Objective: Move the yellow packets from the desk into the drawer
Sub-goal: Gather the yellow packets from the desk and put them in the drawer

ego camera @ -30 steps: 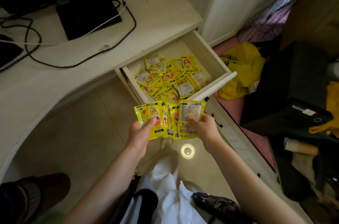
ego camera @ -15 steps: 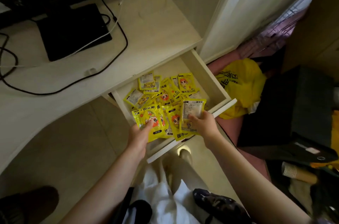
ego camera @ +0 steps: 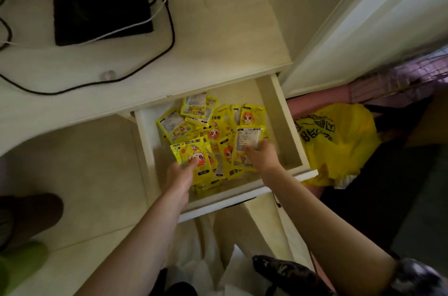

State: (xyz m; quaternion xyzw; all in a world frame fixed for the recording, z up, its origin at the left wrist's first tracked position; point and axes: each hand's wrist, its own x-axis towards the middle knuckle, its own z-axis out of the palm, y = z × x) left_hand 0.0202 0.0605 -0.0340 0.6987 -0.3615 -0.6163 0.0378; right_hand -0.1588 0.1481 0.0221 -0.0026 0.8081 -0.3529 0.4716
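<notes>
Pale counter (ego camera: 218, 36) above open drawer (ego camera: 294, 130); loose yellow packets (ego camera: 218, 123) heaped inside. Left hand (ego camera: 180, 174) and right hand (ego camera: 263, 156) each pinch fanned handful (ego camera: 194, 157) low over heap. Risk: slick packets slide over front lip onto floor at release.

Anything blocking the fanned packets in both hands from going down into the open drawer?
Nothing visible does. The left hand and right hand hold the fanned packets inside the open drawer, right above the loose packets already there. Only that pile lies beneath.
</notes>
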